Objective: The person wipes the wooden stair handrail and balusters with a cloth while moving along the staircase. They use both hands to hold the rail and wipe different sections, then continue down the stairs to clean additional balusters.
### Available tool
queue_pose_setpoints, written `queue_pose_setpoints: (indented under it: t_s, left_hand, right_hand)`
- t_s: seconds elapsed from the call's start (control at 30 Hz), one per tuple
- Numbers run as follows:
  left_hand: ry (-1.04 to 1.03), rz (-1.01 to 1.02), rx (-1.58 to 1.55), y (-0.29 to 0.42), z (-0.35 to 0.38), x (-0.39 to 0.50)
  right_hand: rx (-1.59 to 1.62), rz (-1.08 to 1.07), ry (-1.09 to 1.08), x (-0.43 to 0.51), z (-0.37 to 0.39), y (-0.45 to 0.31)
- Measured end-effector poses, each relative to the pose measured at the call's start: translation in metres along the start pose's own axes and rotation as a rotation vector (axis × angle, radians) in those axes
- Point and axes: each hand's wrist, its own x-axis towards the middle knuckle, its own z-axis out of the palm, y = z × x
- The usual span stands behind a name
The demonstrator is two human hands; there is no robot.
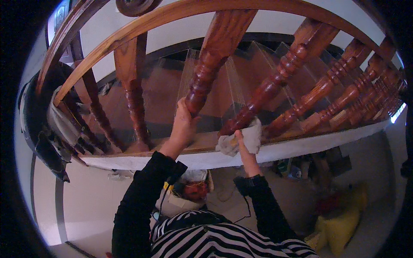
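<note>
My left hand [183, 127] is wrapped around the lower part of a turned wooden baluster [202, 77] with a reddish-brown varnish. In my right hand [246, 154] is a pale cloth [251, 133], pressed against the foot of the neighbouring baluster [269, 85] on the right. The cloth covers part of that baluster's base and hides some of my fingers. Both balusters rise from a wooden base rail [203, 142] to a curved wooden handrail [180, 14].
Behind the balusters run red-brown stair treads [167, 84]. A dark garment [42, 129] hangs over the railing at the left. Below stand a box of odds and ends [180, 206] and a yellow bag [338, 229]. A white stringer edge [290, 153] borders the stairs.
</note>
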Motion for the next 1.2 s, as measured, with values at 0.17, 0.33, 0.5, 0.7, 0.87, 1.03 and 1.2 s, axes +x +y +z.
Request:
queue_pose_setpoints:
  t_s: [0.17, 0.33, 0.5, 0.7, 0.87, 1.03, 1.2]
  left_hand:
    - [-0.011, -0.005, -0.007, 0.000, 0.001, -0.003]
    - [0.001, 0.052, 0.027, 0.000, -0.001, -0.001]
    - [0.045, 0.080, -0.115, 0.006, -0.003, -0.001]
    - [0.034, -0.008, -0.100, 0.010, -0.002, -0.002]
    - [0.080, 0.026, -0.102, 0.007, 0.001, -0.002]
    - [-0.001, -0.029, -0.004, 0.004, -0.001, 0.000]
    - [0.009, -0.039, 0.009, 0.002, 0.000, 0.001]
  right_hand:
    - [-0.014, 0.117, -0.175, 0.013, -0.004, -0.023]
    - [0.204, 0.340, -0.212, 0.038, -0.015, -0.020]
    - [0.464, 0.622, -0.289, 0.047, -0.039, 0.003]
    - [0.437, 0.665, -0.223, 0.034, -0.023, -0.016]
    - [0.288, 0.652, -0.218, 0.020, 0.001, -0.048]
    - [0.017, 0.373, 0.048, 0.029, 0.037, -0.013]
    - [-0.419, 0.181, 0.203, 0.031, 0.061, 0.040]
